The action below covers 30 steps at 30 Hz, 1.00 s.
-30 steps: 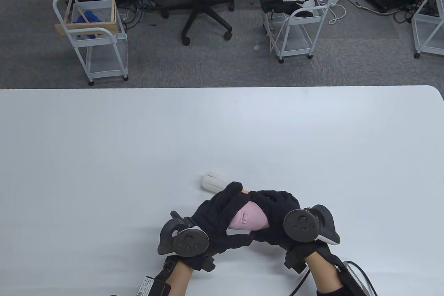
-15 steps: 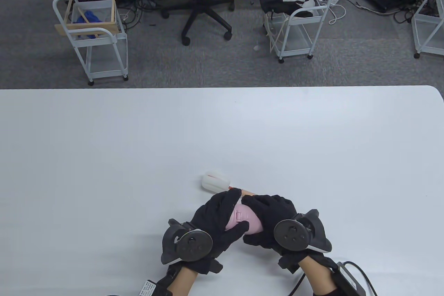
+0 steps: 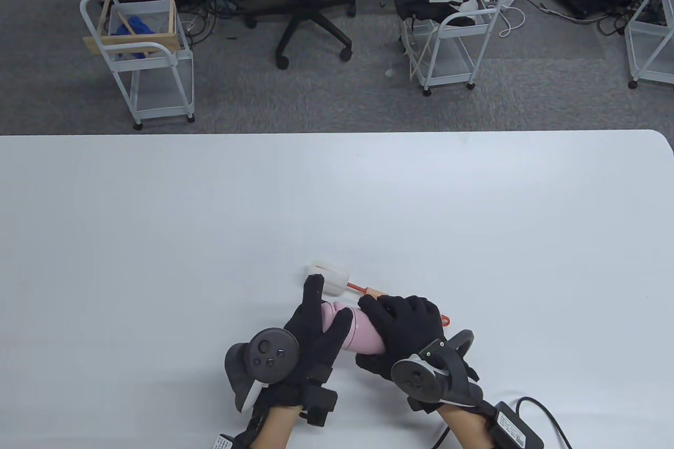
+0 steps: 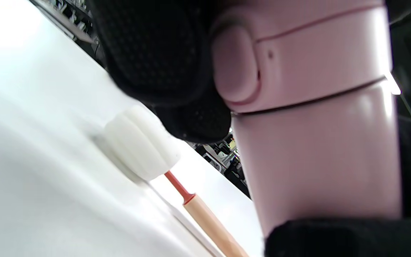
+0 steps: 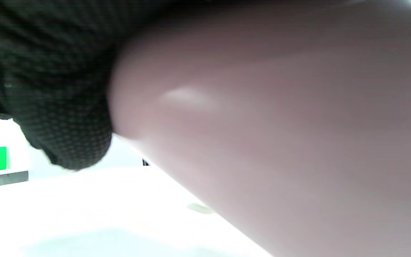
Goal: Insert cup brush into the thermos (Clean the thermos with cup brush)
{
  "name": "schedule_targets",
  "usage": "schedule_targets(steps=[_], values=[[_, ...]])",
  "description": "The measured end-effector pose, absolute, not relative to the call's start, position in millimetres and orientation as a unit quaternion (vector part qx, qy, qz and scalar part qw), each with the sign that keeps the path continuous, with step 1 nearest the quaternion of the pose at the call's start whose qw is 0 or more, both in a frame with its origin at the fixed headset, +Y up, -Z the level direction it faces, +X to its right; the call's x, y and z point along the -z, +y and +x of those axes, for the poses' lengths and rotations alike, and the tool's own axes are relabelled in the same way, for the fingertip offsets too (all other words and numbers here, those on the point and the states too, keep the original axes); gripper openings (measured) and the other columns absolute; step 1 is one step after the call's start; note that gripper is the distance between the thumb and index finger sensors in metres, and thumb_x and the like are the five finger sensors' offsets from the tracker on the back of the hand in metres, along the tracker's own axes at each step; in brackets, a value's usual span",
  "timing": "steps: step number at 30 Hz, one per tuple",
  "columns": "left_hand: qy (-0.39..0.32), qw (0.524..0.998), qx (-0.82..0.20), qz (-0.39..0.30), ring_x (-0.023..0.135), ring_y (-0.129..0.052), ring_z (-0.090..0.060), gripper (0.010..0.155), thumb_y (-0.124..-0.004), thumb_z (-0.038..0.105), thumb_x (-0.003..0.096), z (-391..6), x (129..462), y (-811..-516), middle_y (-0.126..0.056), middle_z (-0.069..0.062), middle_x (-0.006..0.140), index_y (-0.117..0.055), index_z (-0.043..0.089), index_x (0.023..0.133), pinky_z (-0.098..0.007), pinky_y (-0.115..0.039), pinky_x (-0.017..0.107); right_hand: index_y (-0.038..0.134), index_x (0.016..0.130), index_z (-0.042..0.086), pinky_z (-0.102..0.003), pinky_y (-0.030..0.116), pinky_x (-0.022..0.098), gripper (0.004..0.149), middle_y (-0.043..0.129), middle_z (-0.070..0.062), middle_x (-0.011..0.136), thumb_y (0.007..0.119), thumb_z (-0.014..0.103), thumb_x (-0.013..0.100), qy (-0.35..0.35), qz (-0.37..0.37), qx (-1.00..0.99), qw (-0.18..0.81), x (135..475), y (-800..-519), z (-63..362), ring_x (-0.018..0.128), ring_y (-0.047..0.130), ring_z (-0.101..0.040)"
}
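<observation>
The pink thermos (image 3: pixel 354 337) is held off the table between both hands, tilted, with its lidded end up and to the left. My left hand (image 3: pixel 324 312) grips the lid end; in the left wrist view its fingers (image 4: pixel 155 53) lie on the lid beside the push button (image 4: pixel 236 66). My right hand (image 3: pixel 382 328) wraps the body, which fills the right wrist view (image 5: pixel 280 142). The cup brush (image 3: pixel 363 288) lies on the table just behind the hands, with its white sponge head (image 3: pixel 330 275) to the left and its wooden handle (image 4: pixel 209 221) to the right. Neither hand touches it.
The white table (image 3: pixel 158 233) stretches wide to the left, right and back of the hands. A cable and a small black box (image 3: pixel 516 425) trail from my right wrist near the front edge. Carts and an office chair stand on the floor beyond the far edge.
Both hands have turned the thermos from end-on to tilted, lid end to the left. My left hand has rolled and slid to the lid. More of the brush handle shows behind the hands.
</observation>
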<state>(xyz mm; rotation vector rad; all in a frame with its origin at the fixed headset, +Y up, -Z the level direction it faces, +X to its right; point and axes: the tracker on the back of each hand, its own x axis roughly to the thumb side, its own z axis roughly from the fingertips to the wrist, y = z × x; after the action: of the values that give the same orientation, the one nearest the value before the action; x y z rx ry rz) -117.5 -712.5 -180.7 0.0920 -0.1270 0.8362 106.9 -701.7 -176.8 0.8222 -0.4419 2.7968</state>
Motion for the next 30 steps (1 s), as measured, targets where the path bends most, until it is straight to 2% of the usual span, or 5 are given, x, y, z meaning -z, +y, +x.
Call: schedule_targets(steps=[3, 6, 14, 21, 30], values=[[-0.128, 0.880, -0.455, 0.033, 0.067, -0.111, -0.017, 0.088, -0.059, 0.077, 0.0598, -125.1, 185.8, -714.9, -0.080, -0.017, 0.109, -0.039, 0.018, 0.122, -0.032, -0.094, 0.045, 0.057, 0.109, 0.013, -0.062, 0.070, 0.062, 0.099, 0.068, -0.017, 0.098, 0.092, 0.067, 0.034, -0.117, 0.284, -0.940, 0.149, 185.0, -700.0, 118.0, 0.078, 0.078, -0.039], [-0.227, 0.866, -0.444, 0.041, 0.105, -0.085, -0.033, 0.090, -0.061, 0.076, 0.0588, -127.5, 189.4, -710.9, -0.052, -0.014, 0.127, -0.026, 0.024, 0.123, -0.051, -0.078, 0.069, 0.058, 0.108, 0.013, -0.064, 0.070, 0.063, 0.096, 0.069, -0.017, 0.099, 0.094, 0.063, 0.035, -0.055, 0.289, -0.927, 0.232, 196.7, -701.3, 134.0, 0.080, 0.078, -0.040], [-0.342, 0.881, -0.313, 0.094, 0.120, -0.063, -0.026, 0.100, -0.079, 0.079, 0.0506, -115.0, 179.9, -701.6, -0.029, 0.003, 0.132, -0.017, 0.040, 0.118, -0.052, -0.068, 0.078, 0.061, 0.108, 0.010, -0.065, 0.070, 0.062, 0.090, 0.070, -0.019, 0.105, 0.096, 0.057, 0.039, 0.042, 0.330, -0.882, 0.333, 215.4, -698.5, 161.3, 0.086, 0.078, -0.041], [-0.349, 0.875, -0.312, 0.125, 0.104, -0.089, -0.017, 0.085, -0.091, 0.061, 0.0541, -106.5, 173.9, -695.4, -0.059, -0.005, 0.123, -0.040, 0.036, 0.118, -0.043, -0.074, 0.076, 0.061, 0.107, 0.013, -0.066, 0.069, 0.063, 0.088, 0.070, -0.019, 0.105, 0.096, 0.056, 0.039, 0.068, 0.350, -0.873, 0.332, 217.5, -702.9, 164.0, 0.086, 0.077, -0.042], [-0.283, 0.902, -0.292, 0.144, 0.084, -0.101, -0.005, 0.091, -0.085, 0.074, 0.0474, -114.8, 176.8, -698.2, -0.074, -0.011, 0.110, -0.050, 0.026, 0.116, -0.042, -0.079, 0.071, 0.061, 0.107, 0.015, -0.066, 0.068, 0.063, 0.087, 0.070, -0.019, 0.104, 0.096, 0.058, 0.039, -0.007, 0.324, -0.907, 0.270, 203.9, -699.6, 147.0, 0.085, 0.078, -0.041]])
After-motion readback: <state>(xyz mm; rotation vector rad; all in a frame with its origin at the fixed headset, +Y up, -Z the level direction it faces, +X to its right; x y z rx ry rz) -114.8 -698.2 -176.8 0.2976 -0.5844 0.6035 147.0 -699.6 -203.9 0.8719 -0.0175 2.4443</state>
